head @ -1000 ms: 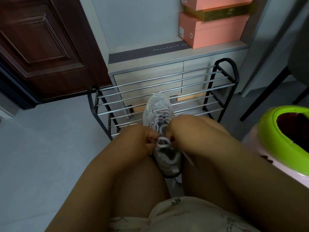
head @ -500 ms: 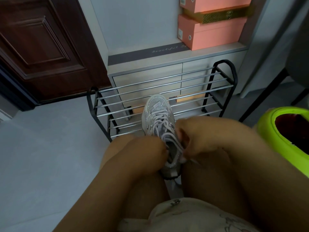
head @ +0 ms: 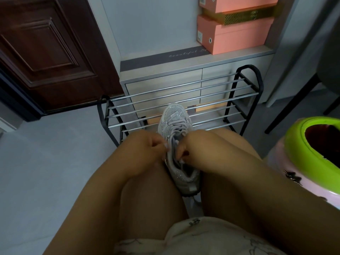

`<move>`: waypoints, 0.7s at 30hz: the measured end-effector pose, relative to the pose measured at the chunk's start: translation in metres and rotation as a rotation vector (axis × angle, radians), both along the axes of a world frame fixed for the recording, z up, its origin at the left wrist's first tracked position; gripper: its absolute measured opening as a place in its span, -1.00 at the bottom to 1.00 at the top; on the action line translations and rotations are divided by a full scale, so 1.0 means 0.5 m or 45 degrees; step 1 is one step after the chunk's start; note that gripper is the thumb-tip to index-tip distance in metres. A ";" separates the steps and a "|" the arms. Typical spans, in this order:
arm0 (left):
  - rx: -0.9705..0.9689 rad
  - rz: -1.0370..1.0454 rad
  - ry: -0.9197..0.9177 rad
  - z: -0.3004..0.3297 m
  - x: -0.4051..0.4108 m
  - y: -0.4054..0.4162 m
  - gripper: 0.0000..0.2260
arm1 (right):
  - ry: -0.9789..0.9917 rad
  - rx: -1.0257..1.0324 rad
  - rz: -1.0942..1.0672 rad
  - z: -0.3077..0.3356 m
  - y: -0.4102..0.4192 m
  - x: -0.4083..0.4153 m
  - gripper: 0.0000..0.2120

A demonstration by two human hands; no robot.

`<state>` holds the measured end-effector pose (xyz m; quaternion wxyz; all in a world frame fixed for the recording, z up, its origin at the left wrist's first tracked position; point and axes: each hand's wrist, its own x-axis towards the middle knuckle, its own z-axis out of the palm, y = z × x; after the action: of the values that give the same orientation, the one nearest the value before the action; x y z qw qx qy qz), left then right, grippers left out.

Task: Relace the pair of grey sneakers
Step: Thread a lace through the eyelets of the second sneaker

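One grey glittery sneaker [head: 173, 118] stands between my knees, toe pointing away toward the rack. Its pale lace [head: 174, 128] crosses the upper eyelets and the tongue opening below is loose. My left hand [head: 145, 144] is at the shoe's left side, fingers curled and pinching a lace end. My right hand [head: 191, 146] is at the right side, fingertips pinching the lace near the top eyelets. The heel sits low between my thighs. A second sneaker is not in view.
A black and chrome shoe rack [head: 184, 100] stands right behind the shoe, in front of a pale cabinet [head: 165, 83] bearing pink shoeboxes [head: 237, 37]. A green-rimmed bin [head: 301, 144] is at my right, a dark door [head: 51, 52] at the left, a black chair leg [head: 292, 105] at far right.
My left hand has moved up and left off the shoe's opening, drawing its lace end outward. My right hand has shifted down toward the top eyelets. The shoe stays in place.
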<state>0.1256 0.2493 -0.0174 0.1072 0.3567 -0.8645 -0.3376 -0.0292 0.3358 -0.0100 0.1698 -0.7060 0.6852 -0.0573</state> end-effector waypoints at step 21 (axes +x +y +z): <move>-0.349 0.166 -0.156 -0.071 -0.063 -0.005 -0.73 | 0.189 0.243 0.165 0.035 0.033 0.002 -0.74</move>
<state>0.0939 0.2468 -0.0530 0.1234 0.4140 -0.8824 -0.1864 -0.0281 0.3522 0.0074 0.1886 -0.7317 0.6511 0.0716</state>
